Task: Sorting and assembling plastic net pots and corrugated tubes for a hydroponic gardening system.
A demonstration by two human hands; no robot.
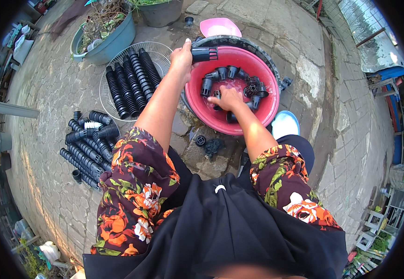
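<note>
My left hand (182, 60) is closed around a black slotted net pot (205, 54), held sideways above the left rim of a red basin (194, 110). Inside the basin, my right hand (227, 99) reaches down among several black net pots (256, 88) lying loose in shallow water. Its thumb and forefinger bracket one small pot, and the remaining fingers are partly hidden. Long stacks of nested black pots (139, 79) lie in a round clear wire-like tray (103, 93) left of my left forearm. More stacks (88, 149) are heaped nearer to me, with a white piece (93, 125) among them.
Beneath the basin sits a dark round tub (271, 60). A pink dish (220, 28) lies beyond it, and a pale blue bowl (286, 123) is by my right knee. A grey-blue planter (109, 46) stands far left. One pot (200, 140) and a dark clump (214, 147) lie on the paving.
</note>
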